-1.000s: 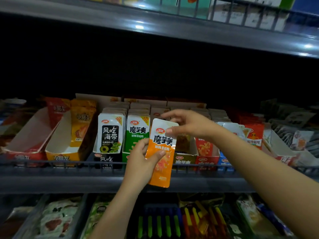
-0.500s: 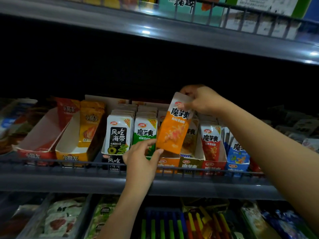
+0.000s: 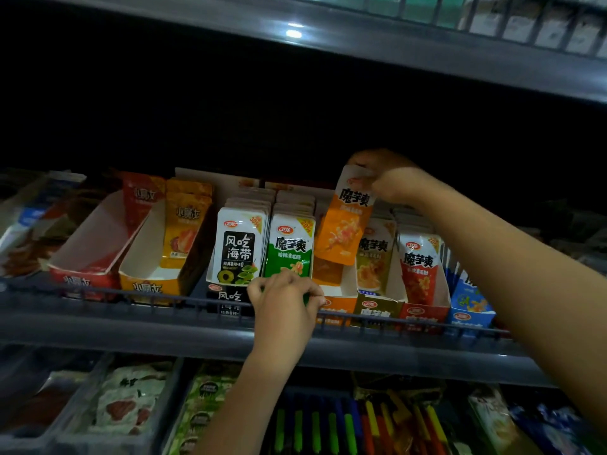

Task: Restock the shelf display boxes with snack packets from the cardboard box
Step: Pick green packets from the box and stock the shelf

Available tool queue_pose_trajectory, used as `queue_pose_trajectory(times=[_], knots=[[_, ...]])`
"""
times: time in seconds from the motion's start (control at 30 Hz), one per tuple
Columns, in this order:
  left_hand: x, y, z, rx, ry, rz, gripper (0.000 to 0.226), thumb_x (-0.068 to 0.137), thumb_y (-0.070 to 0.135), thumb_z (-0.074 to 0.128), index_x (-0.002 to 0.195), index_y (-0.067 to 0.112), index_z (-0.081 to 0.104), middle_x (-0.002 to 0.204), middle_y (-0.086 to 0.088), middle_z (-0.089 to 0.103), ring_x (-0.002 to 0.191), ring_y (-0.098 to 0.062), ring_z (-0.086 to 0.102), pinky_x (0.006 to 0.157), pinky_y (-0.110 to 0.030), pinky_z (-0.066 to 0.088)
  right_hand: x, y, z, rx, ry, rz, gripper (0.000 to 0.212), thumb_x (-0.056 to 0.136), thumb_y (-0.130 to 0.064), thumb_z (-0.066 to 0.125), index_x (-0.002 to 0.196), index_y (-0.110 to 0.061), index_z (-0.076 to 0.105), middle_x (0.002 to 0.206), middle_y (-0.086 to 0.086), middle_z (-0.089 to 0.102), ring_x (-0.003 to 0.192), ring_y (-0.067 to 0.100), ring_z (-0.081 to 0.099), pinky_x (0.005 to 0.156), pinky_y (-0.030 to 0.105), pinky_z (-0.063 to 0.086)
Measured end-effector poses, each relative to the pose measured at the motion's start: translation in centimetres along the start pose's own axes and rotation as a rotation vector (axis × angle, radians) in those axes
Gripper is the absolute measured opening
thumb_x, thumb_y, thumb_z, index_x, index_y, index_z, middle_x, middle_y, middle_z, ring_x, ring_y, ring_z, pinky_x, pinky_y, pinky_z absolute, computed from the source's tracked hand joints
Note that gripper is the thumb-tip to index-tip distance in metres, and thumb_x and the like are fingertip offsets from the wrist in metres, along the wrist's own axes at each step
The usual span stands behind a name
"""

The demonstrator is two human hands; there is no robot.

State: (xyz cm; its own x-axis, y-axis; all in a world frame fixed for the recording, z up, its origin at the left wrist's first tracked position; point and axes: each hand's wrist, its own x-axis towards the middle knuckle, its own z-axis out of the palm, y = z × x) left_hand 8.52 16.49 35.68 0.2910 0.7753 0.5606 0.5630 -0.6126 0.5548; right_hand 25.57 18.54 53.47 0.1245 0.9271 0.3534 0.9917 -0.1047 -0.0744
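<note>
Right hand (image 3: pixel 389 178) pinches an orange packet (image 3: pixel 346 221) above its box (image 3: pixel 335 305) — left hand (image 3: pixel 285 298), fingers curled, grasps the green box's front edge.

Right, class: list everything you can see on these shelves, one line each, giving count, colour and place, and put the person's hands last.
orange packet: one, orange and white, held up above the orange display box.
orange display box: one, nearly empty, middle shelf, right of the green packets.
green packets: one row, green and white, middle shelf centre.
black-label packets: one row, white and black, left of the green ones.
red packets: one row, red and white, right of centre.
yellow display box: one, few packets, left.
red display box: one, few packets, far left.
left hand: at the shelf rail, below the green packets.
right hand: pinches the orange packet's top.
</note>
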Motion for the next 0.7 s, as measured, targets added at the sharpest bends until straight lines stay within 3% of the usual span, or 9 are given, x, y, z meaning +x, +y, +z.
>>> queue_pose_trajectory(times=[0.2,0.27,0.37,0.47,0.57,0.7], knots=[[0.0,-0.1,0.2,-0.031,0.026,0.009,0.004,0.081,0.033,0.071,0.084,0.034,0.07,0.091,0.017,0.056,0.097,-0.007,0.045,0.084,-0.021,0.01,-0.7,-1.6,2.0,-0.07,-0.108,-0.054,0.045,0.094,-0.014,0.05,0.139,-0.018,0.043,0.142,0.005,0.045,0.127,0.023,0.045,0.106,0.037,0.037],[0.0,-0.1,0.3,-0.034,0.032,0.004,0.003,0.081,0.034,0.07,0.085,0.034,0.07,0.089,0.019,0.053,0.094,-0.003,0.036,0.085,-0.022,0.011,-0.8,-2.0,3.6,-0.05,-0.116,-0.048,0.047,0.093,-0.007,0.049,0.138,-0.018,0.044,0.137,0.007,0.051,0.122,0.023,0.051,0.102,0.039,0.043],[-0.1,-0.3,0.5,-0.051,0.028,-0.018,0.004,0.082,0.036,0.069,0.086,0.034,0.069,0.092,0.018,0.055,0.092,0.001,0.02,0.084,-0.022,0.012,-0.7,-1.7,5.8,-0.107,-0.057,-0.033,0.044,0.093,-0.008,0.048,0.136,-0.018,0.046,0.133,0.009,0.054,0.118,0.026,0.053,0.087,0.031,0.044],[-0.1,-0.3,0.5,-0.069,0.033,-0.018,0.005,0.082,0.035,0.069,0.086,0.032,0.07,0.095,0.015,0.057,0.09,0.0,0.021,0.085,-0.022,0.012,-0.9,-1.3,7.1,-0.109,-0.048,-0.026,0.04,0.093,-0.019,0.053,0.132,-0.017,0.049,0.129,0.01,0.057,0.116,0.026,0.054,0.081,0.028,0.041],[-0.1,-0.3,0.5,-0.058,0.025,-0.005,0.007,0.083,0.036,0.067,0.088,0.032,0.07,0.095,0.016,0.057,0.09,0.0,0.023,0.083,-0.021,0.011,-1.5,-1.2,7.4,-0.035,-0.067,0.018,0.057,0.088,-0.024,0.062,0.14,-0.015,0.039,0.137,0.009,0.051,0.125,0.025,0.048,0.094,0.031,0.041],[-0.1,-0.3,0.5,-0.054,0.038,-0.004,0.007,0.083,0.036,0.068,0.087,0.032,0.071,0.092,0.016,0.055,0.086,0.003,0.017,0.08,-0.02,0.011,-2.3,-1.3,7.8,-0.093,-0.142,0.034,0.077,0.076,-0.028,0.076,0.14,-0.012,0.035,0.138,0.009,0.047,0.128,0.025,0.044,0.097,0.033,0.04]])
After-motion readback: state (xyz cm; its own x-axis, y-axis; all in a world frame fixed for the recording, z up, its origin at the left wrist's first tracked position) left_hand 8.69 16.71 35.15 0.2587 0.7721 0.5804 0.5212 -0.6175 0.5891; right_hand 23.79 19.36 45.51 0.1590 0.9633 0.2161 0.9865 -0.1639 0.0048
